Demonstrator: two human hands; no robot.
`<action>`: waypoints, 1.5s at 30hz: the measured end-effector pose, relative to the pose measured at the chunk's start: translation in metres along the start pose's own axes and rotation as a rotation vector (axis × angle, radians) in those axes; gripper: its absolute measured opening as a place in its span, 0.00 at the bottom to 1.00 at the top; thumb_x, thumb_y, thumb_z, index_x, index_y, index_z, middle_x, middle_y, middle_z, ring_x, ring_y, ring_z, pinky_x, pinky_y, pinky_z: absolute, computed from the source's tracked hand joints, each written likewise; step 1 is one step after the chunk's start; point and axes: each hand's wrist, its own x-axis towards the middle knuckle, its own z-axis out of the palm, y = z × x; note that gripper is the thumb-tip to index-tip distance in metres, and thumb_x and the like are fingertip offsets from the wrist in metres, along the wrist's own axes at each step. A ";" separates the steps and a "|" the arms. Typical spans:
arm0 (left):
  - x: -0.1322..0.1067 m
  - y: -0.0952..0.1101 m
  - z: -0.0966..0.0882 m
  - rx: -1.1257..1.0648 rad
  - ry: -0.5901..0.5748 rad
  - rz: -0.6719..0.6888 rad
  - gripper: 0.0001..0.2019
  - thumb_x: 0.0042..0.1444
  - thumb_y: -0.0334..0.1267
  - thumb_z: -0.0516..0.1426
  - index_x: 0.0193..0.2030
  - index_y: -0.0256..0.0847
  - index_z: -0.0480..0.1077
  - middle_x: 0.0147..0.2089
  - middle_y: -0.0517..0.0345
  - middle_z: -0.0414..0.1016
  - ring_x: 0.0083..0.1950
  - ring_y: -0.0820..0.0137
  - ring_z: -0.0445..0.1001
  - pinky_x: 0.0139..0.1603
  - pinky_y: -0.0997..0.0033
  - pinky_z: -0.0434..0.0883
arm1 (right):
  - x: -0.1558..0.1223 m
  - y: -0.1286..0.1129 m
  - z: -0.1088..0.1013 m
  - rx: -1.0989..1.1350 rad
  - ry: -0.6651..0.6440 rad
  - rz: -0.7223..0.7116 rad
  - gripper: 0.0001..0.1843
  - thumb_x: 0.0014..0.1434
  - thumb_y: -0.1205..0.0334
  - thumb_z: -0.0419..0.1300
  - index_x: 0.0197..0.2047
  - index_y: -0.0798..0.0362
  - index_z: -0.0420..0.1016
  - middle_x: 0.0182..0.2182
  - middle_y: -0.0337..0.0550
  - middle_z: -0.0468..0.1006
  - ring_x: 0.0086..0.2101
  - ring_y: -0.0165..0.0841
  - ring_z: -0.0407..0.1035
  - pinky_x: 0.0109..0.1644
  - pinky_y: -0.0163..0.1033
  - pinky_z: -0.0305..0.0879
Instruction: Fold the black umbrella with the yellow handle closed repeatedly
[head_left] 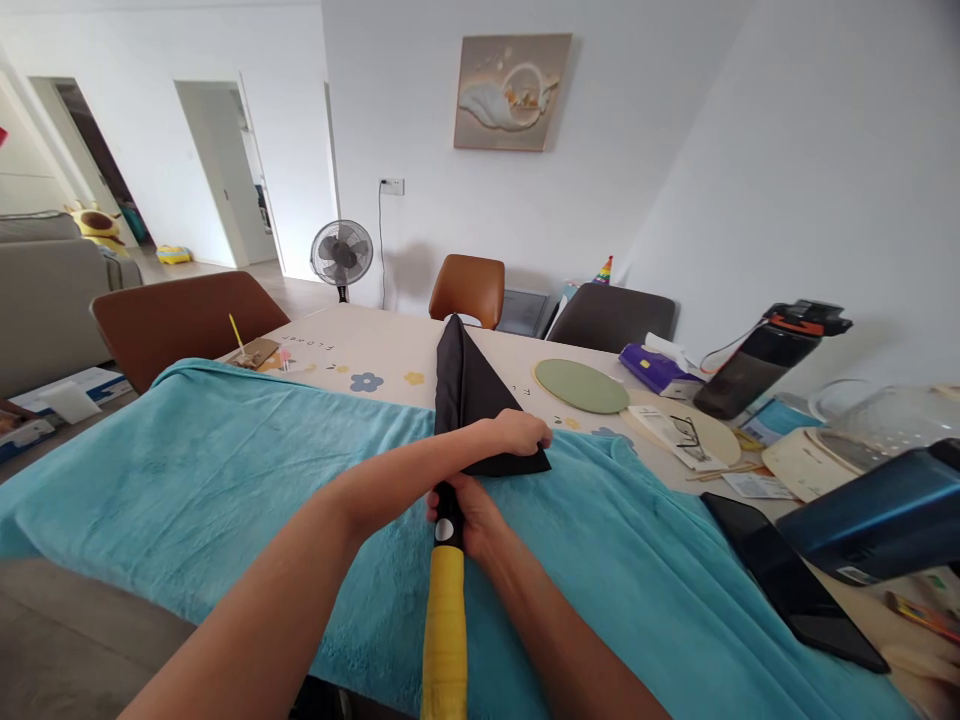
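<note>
A folded black umbrella (451, 390) lies lengthwise on a turquoise blanket, its tip pointing away from me. Its handle (445, 620) is wrapped in yellow and reaches toward me, with a round silvery button on the black collar. My right hand (474, 512) is closed around the collar, just below the fabric. Crossing over it, my left arm reaches to the right side. There my left hand (521, 432) is closed on the edge of a black fabric panel, which is spread out as a triangular flap.
The turquoise blanket (300, 470) covers the near part of the table. On the right are a black tablet (795, 580), a blue bottle (877, 515), a dark bottle (761, 360), glasses (685, 432) and a green oval mat (581, 386). Chairs and a fan (342, 252) stand beyond.
</note>
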 end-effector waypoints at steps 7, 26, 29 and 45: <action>-0.011 0.004 -0.022 -0.201 0.313 -0.027 0.08 0.49 0.32 0.52 0.29 0.45 0.71 0.33 0.58 0.73 0.39 0.64 0.70 0.47 0.67 0.65 | -0.002 -0.002 0.001 0.013 -0.020 -0.013 0.06 0.48 0.69 0.57 0.24 0.57 0.62 0.16 0.35 0.64 0.15 0.24 0.58 0.14 0.30 0.56; -0.137 -0.085 -0.051 -1.354 1.142 -0.377 0.07 0.45 0.30 0.52 0.33 0.40 0.60 0.24 0.66 0.65 0.23 0.79 0.66 0.24 0.78 0.66 | -0.004 -0.005 0.003 0.048 -0.045 0.031 0.10 0.48 0.62 0.62 0.28 0.56 0.64 0.19 0.36 0.67 0.16 0.24 0.60 0.15 0.30 0.59; -0.141 -0.098 -0.041 -1.477 1.172 -0.456 0.08 0.42 0.29 0.52 0.31 0.39 0.59 0.23 0.66 0.66 0.23 0.78 0.67 0.26 0.77 0.67 | -0.001 -0.004 0.002 0.103 -0.094 0.022 0.12 0.49 0.58 0.62 0.30 0.56 0.64 0.20 0.36 0.67 0.16 0.23 0.60 0.15 0.29 0.59; -0.148 -0.076 -0.058 -1.343 1.290 -0.311 0.06 0.44 0.31 0.51 0.32 0.41 0.60 0.24 0.67 0.63 0.22 0.80 0.63 0.23 0.81 0.65 | -0.002 -0.004 0.003 0.092 -0.027 0.010 0.06 0.49 0.65 0.60 0.32 0.57 0.67 0.19 0.38 0.70 0.18 0.27 0.64 0.16 0.30 0.63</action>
